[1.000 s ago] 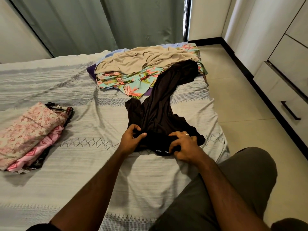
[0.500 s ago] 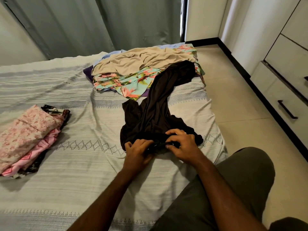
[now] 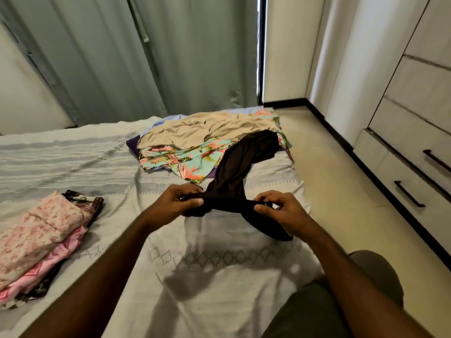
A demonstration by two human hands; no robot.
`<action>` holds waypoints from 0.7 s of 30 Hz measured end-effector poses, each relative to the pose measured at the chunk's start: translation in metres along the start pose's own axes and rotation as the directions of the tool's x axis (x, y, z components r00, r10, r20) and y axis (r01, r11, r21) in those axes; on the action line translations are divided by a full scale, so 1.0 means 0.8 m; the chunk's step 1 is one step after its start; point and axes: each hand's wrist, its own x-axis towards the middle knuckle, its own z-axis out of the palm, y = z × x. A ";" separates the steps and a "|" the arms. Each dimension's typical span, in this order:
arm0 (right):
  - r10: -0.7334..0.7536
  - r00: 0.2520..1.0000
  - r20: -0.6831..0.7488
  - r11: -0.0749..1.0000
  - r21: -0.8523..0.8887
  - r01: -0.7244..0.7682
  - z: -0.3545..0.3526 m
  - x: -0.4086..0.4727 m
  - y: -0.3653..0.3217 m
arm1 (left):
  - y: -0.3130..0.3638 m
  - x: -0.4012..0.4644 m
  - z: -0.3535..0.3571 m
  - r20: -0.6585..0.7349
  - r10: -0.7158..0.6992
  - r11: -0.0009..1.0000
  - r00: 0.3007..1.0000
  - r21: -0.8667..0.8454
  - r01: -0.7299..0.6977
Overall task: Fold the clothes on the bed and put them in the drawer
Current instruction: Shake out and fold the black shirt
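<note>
Both hands, left hand and right hand, pinch black garment, now lifted off bed, apparently by waistband.

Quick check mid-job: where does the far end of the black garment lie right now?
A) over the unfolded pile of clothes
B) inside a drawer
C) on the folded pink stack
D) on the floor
A: the black garment runs from both hands up onto the unfolded pile.

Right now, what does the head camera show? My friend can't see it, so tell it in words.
Both hands, left hand and right hand, grip one end of a black garment above the bed. Its far end lies on an unfolded clothes pile; a folded stack sits left, closed drawers right.
</note>
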 end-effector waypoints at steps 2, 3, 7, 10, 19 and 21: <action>0.027 0.997 0.074 0.999 0.031 -0.029 -0.033 0.026 -0.033 | 0.035 0.027 -0.027 0.071 0.000 0.998 0.997 0.061 -0.004; 0.025 0.996 0.085 0.999 0.026 -0.027 -0.049 0.039 -0.050 | 0.050 0.041 -0.039 0.096 0.005 0.994 0.995 0.107 -0.015; -0.089 0.995 0.039 0.981 -0.168 0.094 -0.113 0.107 -0.141 | 0.126 0.100 -0.088 0.127 0.115 0.966 0.985 0.216 -0.141; -0.199 0.980 0.024 0.920 -0.339 0.196 -0.153 0.150 -0.219 | 0.194 0.125 -0.120 0.026 0.238 0.958 0.971 0.157 -0.239; -0.142 0.979 0.147 0.946 -0.270 0.178 -0.217 0.172 -0.440 | 0.369 0.137 -0.229 -0.014 0.206 0.910 0.979 0.372 -0.186; -0.058 0.978 0.203 0.942 -0.313 0.120 -0.229 0.173 -0.465 | 0.396 0.130 -0.239 0.008 0.206 0.895 0.979 0.404 -0.191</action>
